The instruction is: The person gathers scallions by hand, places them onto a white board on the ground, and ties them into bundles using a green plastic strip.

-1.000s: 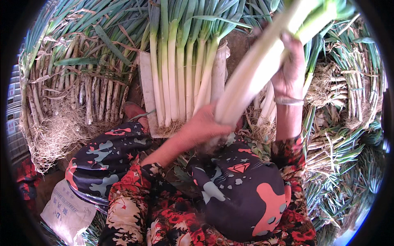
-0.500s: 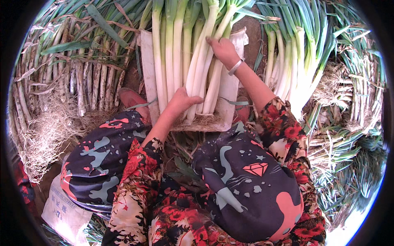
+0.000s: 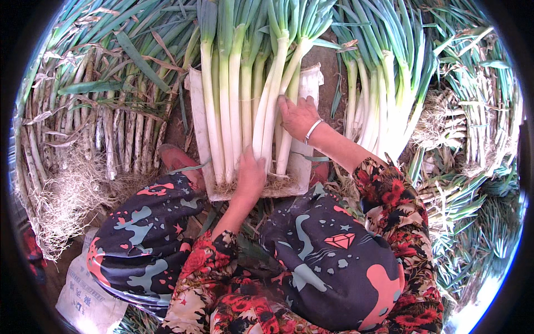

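Note:
Peeled green onions [image 3: 229, 111] with long white stalks and green tops lie side by side on a pale, shallow tray [image 3: 203, 119] between my knees. Their root ends point toward me. My left hand [image 3: 251, 175] is over the lower stalks near the roots, its fingers smeared by motion, so its grip is unclear. On the right side of the bunch, my right hand [image 3: 300, 118], with a bracelet at the wrist, has its fingers closed around the middle of the rightmost stalks.
Unpeeled green onions [image 3: 114, 128] with tangled roots are heaped at the left. Another cleaned bunch [image 3: 384, 106] lies right of the tray, with more rooty stalks [image 3: 478, 128] beyond it. A white printed sack [image 3: 89, 298] is at the lower left.
My right hand has moved down the stalks toward me. The left hand has shifted lower, to the root ends. The tray and onions appear lower in the picture.

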`<state>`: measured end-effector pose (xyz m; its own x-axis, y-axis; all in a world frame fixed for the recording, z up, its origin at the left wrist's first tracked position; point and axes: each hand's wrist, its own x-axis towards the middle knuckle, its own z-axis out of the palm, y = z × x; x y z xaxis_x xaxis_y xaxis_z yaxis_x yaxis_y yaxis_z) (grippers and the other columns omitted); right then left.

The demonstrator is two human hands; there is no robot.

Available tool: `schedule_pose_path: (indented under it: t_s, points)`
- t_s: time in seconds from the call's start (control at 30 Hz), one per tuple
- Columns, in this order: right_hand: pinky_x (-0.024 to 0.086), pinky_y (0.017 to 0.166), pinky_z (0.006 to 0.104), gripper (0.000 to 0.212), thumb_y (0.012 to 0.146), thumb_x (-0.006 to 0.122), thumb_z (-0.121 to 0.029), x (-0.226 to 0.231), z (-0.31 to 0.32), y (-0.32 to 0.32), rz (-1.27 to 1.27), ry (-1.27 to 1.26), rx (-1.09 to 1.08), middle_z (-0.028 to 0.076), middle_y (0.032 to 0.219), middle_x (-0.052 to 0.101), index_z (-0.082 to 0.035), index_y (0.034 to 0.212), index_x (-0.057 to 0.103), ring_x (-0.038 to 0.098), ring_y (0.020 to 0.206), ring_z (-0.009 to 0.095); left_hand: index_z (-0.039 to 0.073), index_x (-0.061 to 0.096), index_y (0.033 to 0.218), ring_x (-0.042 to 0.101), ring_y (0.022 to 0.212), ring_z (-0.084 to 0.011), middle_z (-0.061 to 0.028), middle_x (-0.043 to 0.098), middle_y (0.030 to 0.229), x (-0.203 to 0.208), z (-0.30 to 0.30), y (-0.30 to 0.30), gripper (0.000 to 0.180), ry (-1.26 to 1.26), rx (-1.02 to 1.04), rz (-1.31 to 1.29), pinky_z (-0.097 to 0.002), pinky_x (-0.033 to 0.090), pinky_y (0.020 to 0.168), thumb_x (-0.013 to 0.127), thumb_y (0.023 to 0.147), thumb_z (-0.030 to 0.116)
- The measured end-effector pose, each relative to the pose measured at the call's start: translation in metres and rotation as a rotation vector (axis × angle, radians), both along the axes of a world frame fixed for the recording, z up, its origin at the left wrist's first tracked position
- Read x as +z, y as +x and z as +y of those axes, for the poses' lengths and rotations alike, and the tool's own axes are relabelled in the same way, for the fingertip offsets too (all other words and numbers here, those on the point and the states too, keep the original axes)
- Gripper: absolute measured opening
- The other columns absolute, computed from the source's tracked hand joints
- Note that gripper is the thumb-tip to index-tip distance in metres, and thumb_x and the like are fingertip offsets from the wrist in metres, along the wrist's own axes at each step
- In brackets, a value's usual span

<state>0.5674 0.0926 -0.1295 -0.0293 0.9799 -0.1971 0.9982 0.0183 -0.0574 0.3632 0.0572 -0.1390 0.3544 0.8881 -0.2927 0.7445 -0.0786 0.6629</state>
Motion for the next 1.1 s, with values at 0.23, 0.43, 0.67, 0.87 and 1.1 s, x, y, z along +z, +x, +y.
schedule_pose_path:
  t_s: [0.23,0.43,0.67,0.87,1.1]
  points:
    - [0.043,0.088,0.0468,0.043,0.078,0.055,-0.017,0.024,0.022,0.022,0.450,-0.147,-0.275,0.020,0.099,0.063,0.003,0.116,0.051,0.063,0.085,0.029,-0.005,0.048,0.113,0.053,0.096,-0.0408,-0.0239,0.053,0.099,0.007,0.025,-0.011,0.044,-0.075,-0.193,0.104,-0.0460,0.043,0.084,0.064,0.074,0.010]
    - [0.050,0.044,0.0303,0.014,0.082,0.058,-0.008,0.030,0.092,0.090,1.496,0.316,-1.170,0.016,0.074,0.063,0.006,0.086,0.058,0.063,0.057,0.023,-0.003,0.046,0.112,0.053,0.099,-0.0387,-0.0254,0.054,0.102,0.018,0.039,0.002,0.055,0.039,-0.095,-0.083,-0.0426,0.044,0.085,0.073,0.069,0.018]
    - [0.039,0.037,0.0291,0.026,0.089,0.054,-0.032,-0.054,0.127,0.179,1.798,0.026,-1.718,0.006,0.063,0.052,-0.007,0.081,0.051,0.050,0.047,0.018,0.001,0.042,0.090,0.058,0.075,-0.0428,-0.0229,0.059,0.079,0.011,0.077,0.045,0.053,-0.060,-0.230,0.008,-0.0472,0.046,0.067,0.079,0.063,0.028]
    - [0.050,0.058,0.0364,0.019,0.082,0.062,-0.024,-0.067,0.193,0.208,0.512,0.254,-0.985,0.011,0.082,0.064,-0.009,0.092,0.061,0.061,0.070,0.023,0.001,0.044,0.087,0.057,0.075,-0.0430,-0.0236,0.058,0.076,0.001,0.087,0.035,0.047,-0.251,-0.131,-0.093,-0.0474,0.045,0.065,0.078,0.064,0.023]
    - [0.055,0.068,0.0352,0.018,0.082,0.057,-0.016,-0.061,0.313,0.265,-0.481,0.145,-0.384,0.012,0.095,0.067,-0.006,0.094,0.066,0.066,0.087,0.025,0.002,0.043,0.086,0.057,0.074,-0.0441,-0.0254,0.057,0.076,-0.008,0.085,0.039,0.037,-0.277,-0.110,-0.179,-0.0489,0.045,0.063,0.071,0.071,0.021]
